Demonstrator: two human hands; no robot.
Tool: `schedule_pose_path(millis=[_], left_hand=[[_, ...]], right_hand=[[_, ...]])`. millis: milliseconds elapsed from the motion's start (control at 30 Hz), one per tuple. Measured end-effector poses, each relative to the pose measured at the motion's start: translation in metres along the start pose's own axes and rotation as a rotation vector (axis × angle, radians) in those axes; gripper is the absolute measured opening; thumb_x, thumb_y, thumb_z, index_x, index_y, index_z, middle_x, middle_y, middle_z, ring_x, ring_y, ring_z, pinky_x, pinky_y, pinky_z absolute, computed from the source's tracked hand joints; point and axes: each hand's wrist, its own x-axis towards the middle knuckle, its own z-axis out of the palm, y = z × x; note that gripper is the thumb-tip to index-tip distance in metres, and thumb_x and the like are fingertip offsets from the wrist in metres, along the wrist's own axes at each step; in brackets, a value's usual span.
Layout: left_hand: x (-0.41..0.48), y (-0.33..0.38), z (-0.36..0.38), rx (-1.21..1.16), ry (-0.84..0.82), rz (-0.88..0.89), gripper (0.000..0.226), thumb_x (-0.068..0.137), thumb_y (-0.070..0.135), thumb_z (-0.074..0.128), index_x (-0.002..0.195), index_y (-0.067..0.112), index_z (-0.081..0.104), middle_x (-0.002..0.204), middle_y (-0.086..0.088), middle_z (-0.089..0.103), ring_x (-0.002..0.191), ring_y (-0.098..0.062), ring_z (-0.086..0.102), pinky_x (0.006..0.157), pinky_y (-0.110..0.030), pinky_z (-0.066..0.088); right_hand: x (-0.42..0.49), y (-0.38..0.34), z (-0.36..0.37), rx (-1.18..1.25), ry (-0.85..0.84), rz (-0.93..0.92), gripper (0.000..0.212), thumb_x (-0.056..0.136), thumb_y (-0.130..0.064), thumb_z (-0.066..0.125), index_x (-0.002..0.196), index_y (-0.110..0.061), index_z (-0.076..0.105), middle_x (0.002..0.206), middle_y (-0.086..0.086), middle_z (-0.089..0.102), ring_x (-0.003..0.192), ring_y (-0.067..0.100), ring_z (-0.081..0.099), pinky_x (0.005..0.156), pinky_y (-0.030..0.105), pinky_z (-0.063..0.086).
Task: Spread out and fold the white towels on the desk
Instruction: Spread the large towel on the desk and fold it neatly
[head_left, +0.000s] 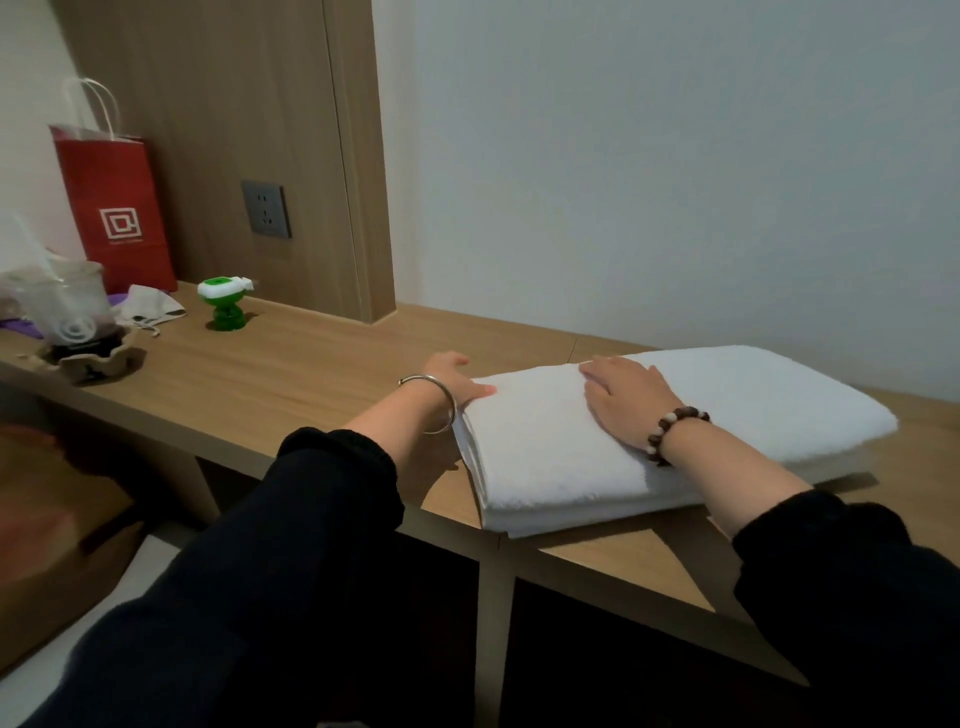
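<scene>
Pressing the folded white towel on the surface with your flat right hand, left hand straight-fingered at its end, you probably need to unfold it next.

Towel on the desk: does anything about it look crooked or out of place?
Yes. The folded white towel lies at an angle to the front edge of the desk, and its near corner sits right at that edge. No stain or damage shows on it.
</scene>
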Motion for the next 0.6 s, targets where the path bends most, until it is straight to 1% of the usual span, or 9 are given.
schedule_pose_path(millis=[67,133,200,267,333,400,467,533,600], left_hand=[[-0.005,0.016,-0.004,0.390,0.068,0.105,0.065,0.088,0.037,0.062,0.143,0.014,0.035,0.147,-0.008,0.038,0.135,-0.026,0.034,0.111,-0.035,0.029],[-0.018,0.036,0.003,0.605,0.104,0.226,0.056,0.092,0.039,0.052,0.142,0.022,0.036,0.145,-0.007,0.038,0.133,-0.029,0.033,0.108,-0.042,0.031],[-0.036,0.049,0.025,0.675,-0.018,0.323,0.054,0.095,0.048,0.038,0.142,0.024,0.034,0.149,-0.006,0.032,0.136,-0.030,0.027,0.108,-0.049,0.028],[-0.054,0.048,0.050,0.720,-0.159,0.323,0.062,0.096,0.056,0.021,0.149,0.026,0.014,0.159,0.000,0.006,0.145,-0.029,0.004,0.112,-0.056,0.010],[-0.062,0.040,0.062,0.719,-0.115,0.308,0.061,0.097,0.054,0.013,0.151,0.029,-0.001,0.159,0.005,-0.010,0.145,-0.024,-0.010,0.113,-0.055,-0.001],[-0.066,0.036,0.063,0.713,-0.057,0.324,0.059,0.098,0.051,0.012,0.151,0.029,-0.001,0.158,0.006,-0.010,0.145,-0.023,-0.010,0.113,-0.054,-0.002],[-0.067,0.035,0.062,0.676,-0.016,0.359,0.057,0.099,0.048,0.016,0.151,0.027,0.004,0.159,0.004,-0.005,0.146,-0.022,-0.006,0.114,-0.053,0.001],[-0.065,0.028,0.059,0.543,0.102,0.377,0.058,0.098,0.043,0.027,0.150,0.024,0.013,0.159,0.000,0.003,0.146,-0.022,0.001,0.117,-0.049,0.006],[-0.063,0.015,0.050,0.259,0.226,0.254,0.065,0.094,0.040,0.041,0.150,0.020,0.015,0.158,-0.004,0.009,0.145,-0.023,0.007,0.117,-0.044,0.011]], right_hand=[[-0.008,0.009,0.000,-0.078,-0.066,-0.011,0.045,0.102,-0.027,0.024,0.145,-0.022,0.033,0.156,-0.001,0.024,0.143,0.017,0.017,0.115,0.048,0.006],[-0.015,0.015,0.003,-0.080,-0.092,-0.021,0.047,0.102,-0.028,0.021,0.149,-0.027,0.024,0.159,-0.005,0.013,0.145,0.015,0.008,0.116,0.046,0.003],[-0.017,0.016,0.005,-0.065,-0.100,-0.023,0.047,0.102,-0.028,0.020,0.150,-0.028,0.020,0.159,-0.006,0.009,0.146,0.013,0.006,0.116,0.044,0.002],[-0.015,0.016,0.004,-0.068,-0.112,-0.028,0.048,0.102,-0.028,0.019,0.150,-0.029,0.019,0.159,-0.006,0.008,0.146,0.013,0.005,0.116,0.044,0.002],[-0.015,0.017,0.003,-0.073,-0.130,-0.042,0.048,0.102,-0.028,0.019,0.150,-0.028,0.017,0.160,-0.006,0.007,0.146,0.013,0.004,0.117,0.043,0.002],[-0.019,0.018,0.004,-0.093,-0.133,-0.059,0.048,0.103,-0.030,0.018,0.151,-0.027,0.018,0.159,-0.006,0.008,0.146,0.013,0.005,0.117,0.043,0.002],[-0.030,0.018,0.008,-0.104,-0.098,-0.076,0.048,0.103,-0.032,0.017,0.150,-0.027,0.020,0.159,-0.006,0.012,0.146,0.013,0.008,0.117,0.041,0.004],[-0.041,0.019,0.013,-0.105,-0.052,-0.105,0.047,0.103,-0.032,0.018,0.150,-0.028,0.021,0.158,-0.006,0.016,0.145,0.013,0.011,0.117,0.039,0.005],[-0.050,0.022,0.015,-0.098,-0.041,-0.129,0.047,0.103,-0.031,0.017,0.149,-0.030,0.021,0.158,-0.006,0.016,0.145,0.012,0.011,0.117,0.036,0.004]])
